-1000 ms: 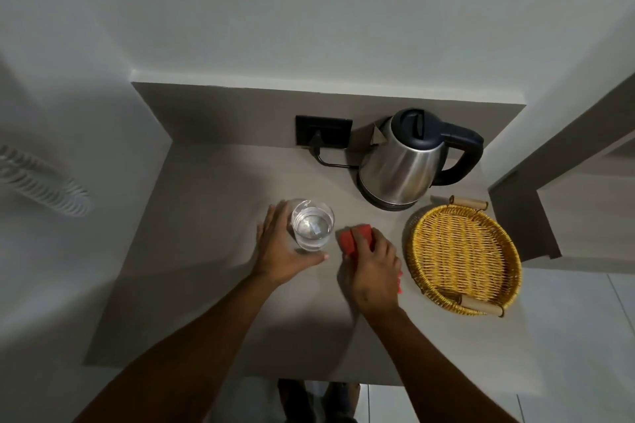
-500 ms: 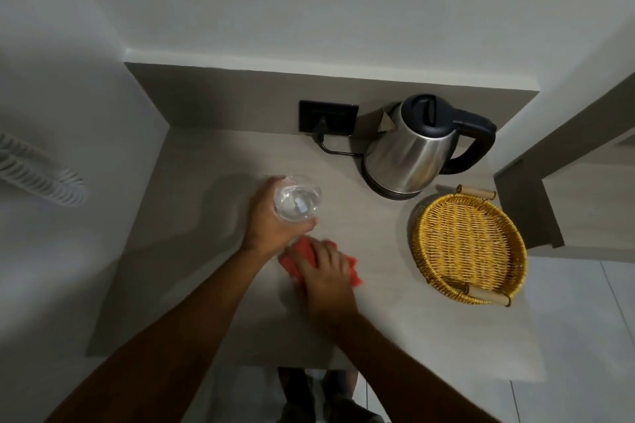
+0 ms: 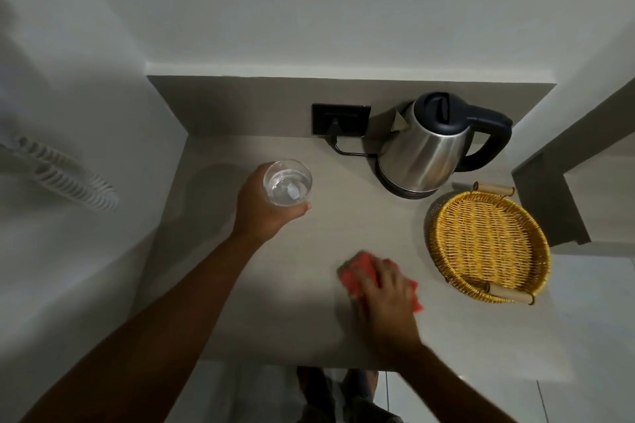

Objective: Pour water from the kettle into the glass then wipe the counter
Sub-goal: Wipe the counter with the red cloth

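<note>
My left hand (image 3: 264,209) grips a clear glass (image 3: 287,183) with water in it, held above the grey counter (image 3: 319,237) left of centre. A red cloth (image 3: 360,273) lies flat on the counter near the front, and my right hand (image 3: 386,295) presses down on it, fingers spread over the cloth. The steel kettle (image 3: 424,148) with a black lid and handle stands on its base at the back right, untouched.
A round wicker tray (image 3: 488,245) with wooden handles sits at the counter's right edge. A black wall socket (image 3: 340,119) with the kettle's cord is behind. White walls close in left and back. A coiled white cord (image 3: 65,178) hangs at left.
My left hand has lifted the glass off the counter and moved it left and back. My right hand has slid the red cloth from beside the glass toward the front right.
</note>
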The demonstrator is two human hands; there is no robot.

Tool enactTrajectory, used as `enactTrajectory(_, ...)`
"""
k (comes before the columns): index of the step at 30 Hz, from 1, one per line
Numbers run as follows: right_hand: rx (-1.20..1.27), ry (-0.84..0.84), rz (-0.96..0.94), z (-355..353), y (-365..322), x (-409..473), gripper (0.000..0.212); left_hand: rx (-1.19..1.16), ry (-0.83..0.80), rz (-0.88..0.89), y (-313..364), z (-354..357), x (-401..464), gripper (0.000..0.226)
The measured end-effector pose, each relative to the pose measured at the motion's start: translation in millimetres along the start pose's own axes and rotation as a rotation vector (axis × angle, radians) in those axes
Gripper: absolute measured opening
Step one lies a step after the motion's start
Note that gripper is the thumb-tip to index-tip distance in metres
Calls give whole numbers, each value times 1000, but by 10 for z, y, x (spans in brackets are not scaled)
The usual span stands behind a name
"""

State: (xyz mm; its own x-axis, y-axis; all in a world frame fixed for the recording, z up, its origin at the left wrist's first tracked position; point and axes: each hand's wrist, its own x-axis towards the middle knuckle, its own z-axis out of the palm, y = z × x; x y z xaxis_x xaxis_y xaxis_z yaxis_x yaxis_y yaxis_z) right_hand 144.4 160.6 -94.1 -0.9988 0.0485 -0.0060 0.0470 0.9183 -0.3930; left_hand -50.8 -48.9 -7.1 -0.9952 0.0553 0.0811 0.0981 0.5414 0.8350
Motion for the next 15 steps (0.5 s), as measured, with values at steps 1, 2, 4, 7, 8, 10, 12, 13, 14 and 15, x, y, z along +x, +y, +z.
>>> enactTrajectory(1,11,-23,-77,77,-155,-82,52,-5,0,-3,12,9,3,74)
enactTrajectory(2,26,-49,-165,157,-329,-91,50,-8,0,-3,25,9,7,73)
enactTrajectory(4,56,-96,-304,273,-657,120,49,-7,1,10,45,1,16,72)
enactTrajectory(7,3,-86,-364,348,-962,714,52,14,-5,35,68,-24,10,69)
enactTrajectory(8,-30,-74,-352,344,-996,916,53,23,-7,41,72,-35,5,67)
enactTrajectory(10,-76,-50,-268,263,-931,1263,52,7,-9,35,75,-52,2,67)
enactTrajectory(12,-57,-22,-140,119,-717,1470,50,-1,-43,31,68,-44,-8,66)
enactTrajectory(13,-42,-5,-83,50,-577,1510,49,0,-55,27,64,-30,-23,66)
enactTrajectory(14,-39,13,-36,-14,-425,1507,49,1,-55,15,64,-12,-43,69)
enactTrajectory(15,-45,27,5,-72,-270,1466,49,1,-52,-6,71,18,-70,72)
